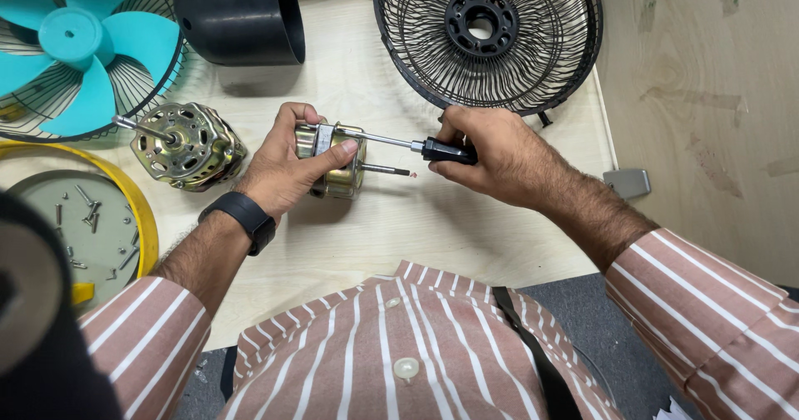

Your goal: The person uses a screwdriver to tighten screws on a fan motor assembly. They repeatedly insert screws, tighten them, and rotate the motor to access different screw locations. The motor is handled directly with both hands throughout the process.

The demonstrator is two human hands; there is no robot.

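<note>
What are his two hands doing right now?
Left hand: closed around a brass-coloured metal fan motor.
Right hand: closed on a black-handled screwdriver.

Two fan motors [187, 145] [333, 160], two wire grilles [487, 37] [141, 74] — one screwdriver [416, 145], one teal blade [79, 41], one yellow-rimmed tray [146, 220].

Your pale wooden table [466, 228] carries a black wire fan guard [487, 37], a teal-bladed guard [75, 49], a black housing [241, 12], a spare motor [187, 145] and a yellow-rimmed tray [141, 212] of screws.

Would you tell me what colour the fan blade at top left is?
The fan blade is turquoise, seen clearly in the head view.
</note>
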